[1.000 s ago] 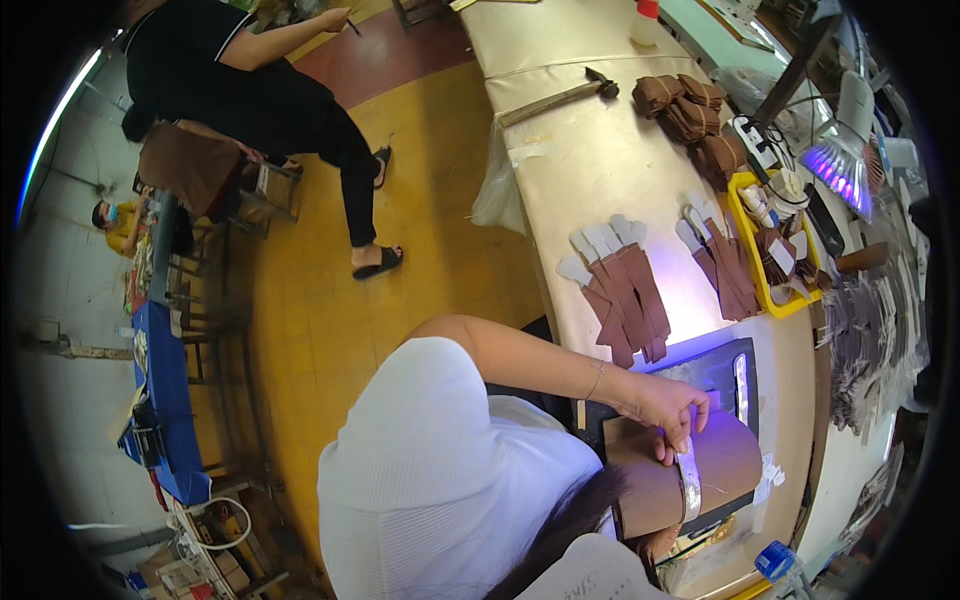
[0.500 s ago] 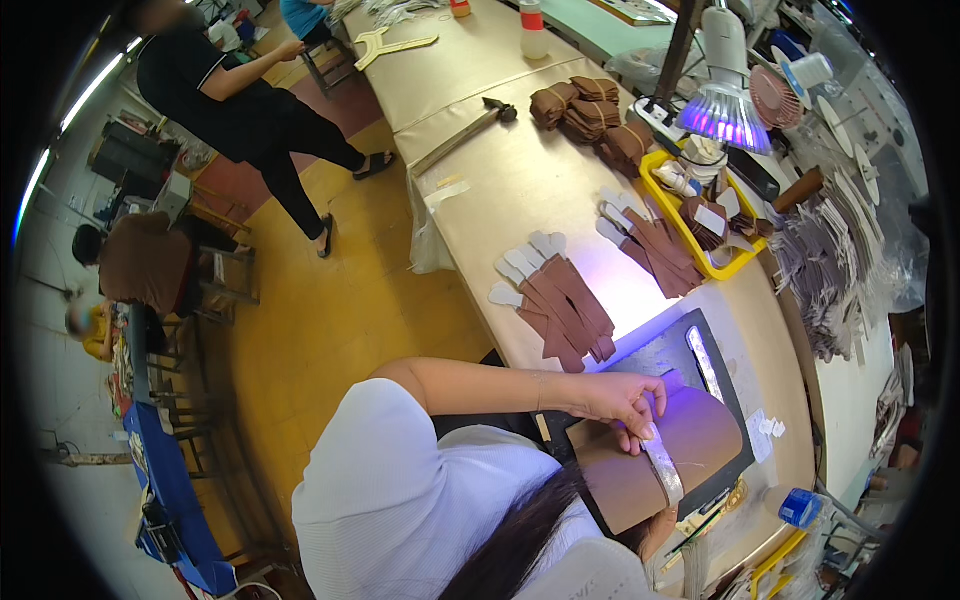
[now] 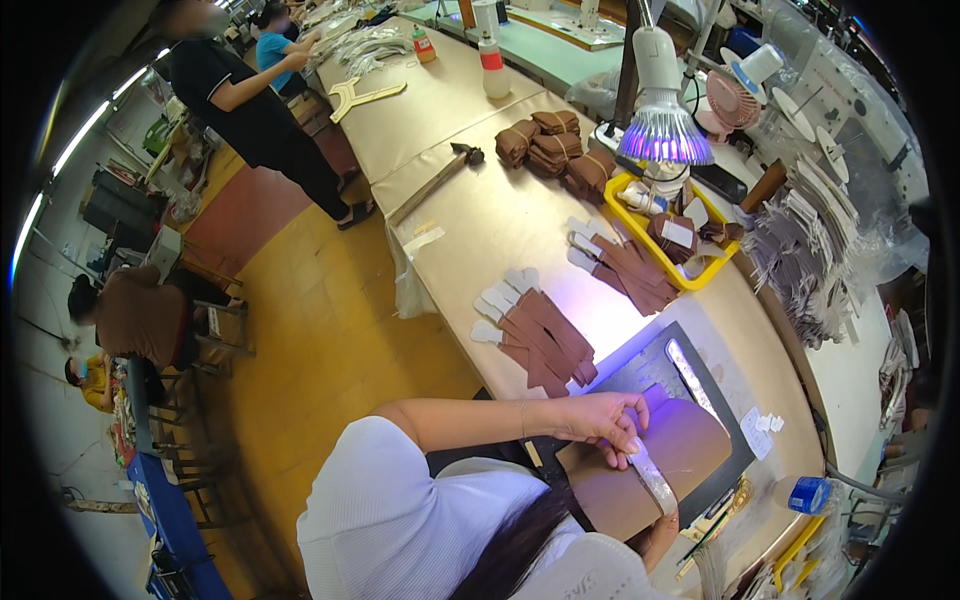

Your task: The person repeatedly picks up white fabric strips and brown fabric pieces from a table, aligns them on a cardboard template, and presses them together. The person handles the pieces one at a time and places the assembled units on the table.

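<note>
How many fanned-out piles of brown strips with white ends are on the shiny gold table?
2. The left pile lies near the table's left edge; the right pile lies beside the yellow basket. Others could be hidden.

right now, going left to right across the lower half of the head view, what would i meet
Blue-covered table, white sleeve, left hand, shiny pale strip, small white pieces, blue-and-clear container. The brown panel is left out, since it overlaps the hand and strip.
</note>
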Demonstrator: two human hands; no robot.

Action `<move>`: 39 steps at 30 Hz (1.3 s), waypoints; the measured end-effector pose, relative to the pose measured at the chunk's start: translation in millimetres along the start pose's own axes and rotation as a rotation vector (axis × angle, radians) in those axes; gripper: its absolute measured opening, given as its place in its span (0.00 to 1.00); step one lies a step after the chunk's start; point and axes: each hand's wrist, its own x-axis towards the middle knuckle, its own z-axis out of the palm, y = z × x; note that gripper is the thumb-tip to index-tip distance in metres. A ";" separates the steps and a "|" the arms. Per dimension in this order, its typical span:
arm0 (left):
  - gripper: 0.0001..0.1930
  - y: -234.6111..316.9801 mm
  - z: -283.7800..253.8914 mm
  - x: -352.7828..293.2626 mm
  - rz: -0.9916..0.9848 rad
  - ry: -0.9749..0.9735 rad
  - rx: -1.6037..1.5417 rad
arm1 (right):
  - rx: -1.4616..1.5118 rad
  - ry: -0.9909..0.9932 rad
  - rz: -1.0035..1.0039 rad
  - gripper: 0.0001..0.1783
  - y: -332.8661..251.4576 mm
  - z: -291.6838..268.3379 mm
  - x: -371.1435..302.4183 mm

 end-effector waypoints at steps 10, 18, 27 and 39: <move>0.19 -2.0 -1.6 0.0 0.005 -0.007 -0.014 | -0.009 -0.017 0.033 0.28 4.7 -9.5 0.0; 0.19 0.1 -0.3 -0.1 -0.010 0.002 -0.003 | -0.091 -0.006 0.031 0.28 2.6 -13.7 1.2; 0.19 1.6 0.8 -0.2 -0.012 0.007 0.008 | -0.057 0.016 0.020 0.26 3.7 -13.8 1.2; 0.18 -10.8 -10.1 6.1 0.036 -0.054 -0.022 | 0.023 -0.063 0.036 0.23 -21.2 12.5 -5.2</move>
